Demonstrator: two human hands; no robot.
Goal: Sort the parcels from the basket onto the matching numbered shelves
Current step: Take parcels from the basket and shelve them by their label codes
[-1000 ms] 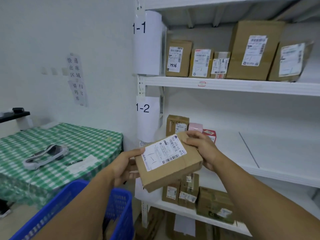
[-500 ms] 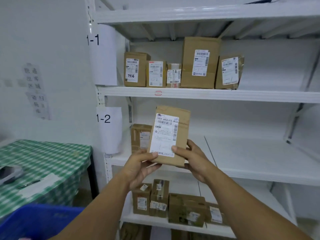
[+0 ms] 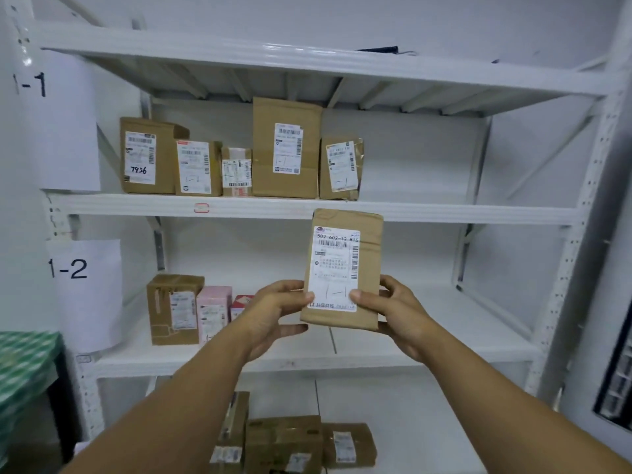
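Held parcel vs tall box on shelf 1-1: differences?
The held parcel is gripped by left hand and right hand, off any shelf; tall box stands on shelf 1-1. The held parcel's label covers most of its front; tall box's covers less. Both: brown, upright, white barcoded labels.

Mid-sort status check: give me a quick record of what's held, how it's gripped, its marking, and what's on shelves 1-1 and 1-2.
held: brown parcel, upright, label facing the camera
grip: left hand and right hand hold its lower edges, thumbs on the label
handwritten mark: looks like 1-1
position: in the air in front of the shelves, not yet set down
shelf 1-1: five parcels in a row at left, bare board to their right
shelf 1-2: three parcels at left, one partly hidden behind the left hand
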